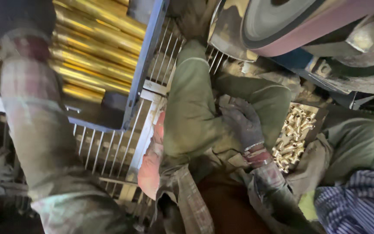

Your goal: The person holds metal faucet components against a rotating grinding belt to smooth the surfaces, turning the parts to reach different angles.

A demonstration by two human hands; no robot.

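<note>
My right hand (240, 121), in a dark grey glove with a red-edged cuff, rests on my olive trouser leg (191, 108), fingers curled against the cloth. Whether anything is inside them does not show. Just right of it lies a pile of small brass fittings (294, 135) in a shallow box. My left arm in a plaid sleeve (35, 125) reaches up to the top left corner, where my left hand (16, 15) is a dark blur beside long brass rods (96, 47).
The brass rods lie stacked in a blue metal frame (146, 60) with a wire grille (109, 147) below it. A belt sander with a pinkish belt (308, 26) hangs over the upper right. Striped cloth (360, 203) sits at the bottom right.
</note>
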